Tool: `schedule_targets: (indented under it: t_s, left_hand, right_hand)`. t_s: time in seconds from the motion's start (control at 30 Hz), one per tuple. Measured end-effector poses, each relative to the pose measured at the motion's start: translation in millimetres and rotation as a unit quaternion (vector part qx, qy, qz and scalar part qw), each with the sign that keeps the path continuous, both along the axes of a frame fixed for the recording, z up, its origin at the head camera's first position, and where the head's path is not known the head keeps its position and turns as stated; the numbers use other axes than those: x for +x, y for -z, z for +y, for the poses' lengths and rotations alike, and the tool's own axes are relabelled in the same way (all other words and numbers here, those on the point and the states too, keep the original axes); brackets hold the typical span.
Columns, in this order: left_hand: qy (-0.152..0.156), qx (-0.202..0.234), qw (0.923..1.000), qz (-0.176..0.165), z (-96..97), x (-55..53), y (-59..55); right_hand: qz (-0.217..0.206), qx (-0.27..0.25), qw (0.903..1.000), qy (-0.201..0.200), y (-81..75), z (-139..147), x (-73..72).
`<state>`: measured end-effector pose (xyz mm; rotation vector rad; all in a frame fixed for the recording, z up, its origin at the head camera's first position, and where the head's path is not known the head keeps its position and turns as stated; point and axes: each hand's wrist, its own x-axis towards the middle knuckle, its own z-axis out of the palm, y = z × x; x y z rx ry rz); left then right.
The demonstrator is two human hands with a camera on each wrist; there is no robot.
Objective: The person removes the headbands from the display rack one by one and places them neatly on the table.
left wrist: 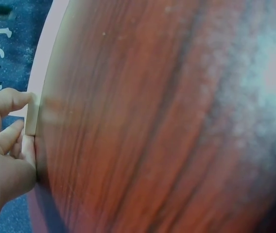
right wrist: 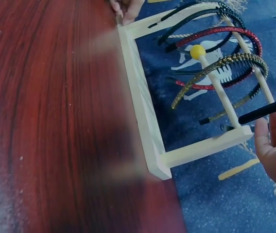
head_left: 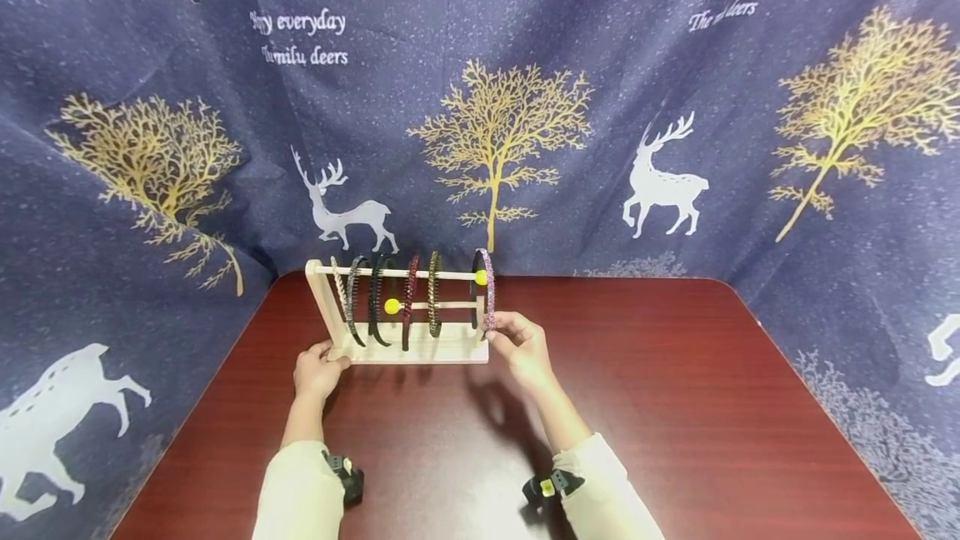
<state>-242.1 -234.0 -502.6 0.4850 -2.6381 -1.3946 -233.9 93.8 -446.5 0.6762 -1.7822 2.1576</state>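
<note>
A person's left hand grips the left end of a wooden rack as the right hand, fingers curled, pinches a purple headband beside the upper bar's yellow knob. Hanging or removal seems underway; either calls for clearing that knob.

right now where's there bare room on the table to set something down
Bare table: right of the right hand, and in front of the rack, between right and left hand. Crowded: the rack itself, hung with headbands.
</note>
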Motion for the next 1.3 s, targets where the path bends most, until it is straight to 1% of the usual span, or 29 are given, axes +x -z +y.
schedule_targets:
  t_s: [0.17, 0.3, 0.47, 0.6, 0.73, 0.87, 1.0, 1.17, 1.3]
  left_hand:
    - [-0.006, 0.007, 1.0000, 0.003, -2.6, 0.4, 2.8]
    - [-0.005, 0.010, 0.9999, 0.009, -1.6, 0.2, 3.5]
    - [-0.002, 0.016, 0.9998, 0.009, -1.8, 0.9, 3.9]
    - [-0.003, 0.018, 0.9998, 0.007, -2.2, 1.7, 4.8]
    - [-0.007, 0.015, 0.9998, 0.011, -3.3, 1.1, 5.3]
    - [-0.010, 0.016, 0.9997, 0.015, -3.6, 0.4, 4.0]
    - [-0.009, 0.012, 0.9998, 0.014, -3.3, -0.3, 4.0]
    - [-0.010, 0.016, 0.9997, 0.015, -3.1, -0.6, 5.2]
    - [-0.010, 0.018, 0.9996, 0.018, -3.1, 0.1, 6.3]
  right_hand:
    - [-0.020, -0.010, 0.9997, 0.005, 0.5, 4, 1.1]
    - [-0.024, 0.001, 0.9996, 0.016, -1.2, 5, -3.6]
    - [-0.020, 0.006, 0.9997, 0.009, -2.5, 3, -14.2]
    - [-0.011, -0.020, 0.9997, -0.006, -3.5, 2, -20.1]
    - [-0.001, -0.042, 0.9991, -0.008, -5.9, 1, -20.1]
    - [-0.002, -0.043, 0.9991, -0.005, -6.8, 2, -20.5]
    - [0.002, -0.048, 0.9988, -0.010, -8.5, 2, -24.2]
    - [0.013, -0.048, 0.9988, 0.005, -14.7, 3, -26.2]
    - [0.016, -0.058, 0.9981, 0.014, -18.5, 6, -24.1]
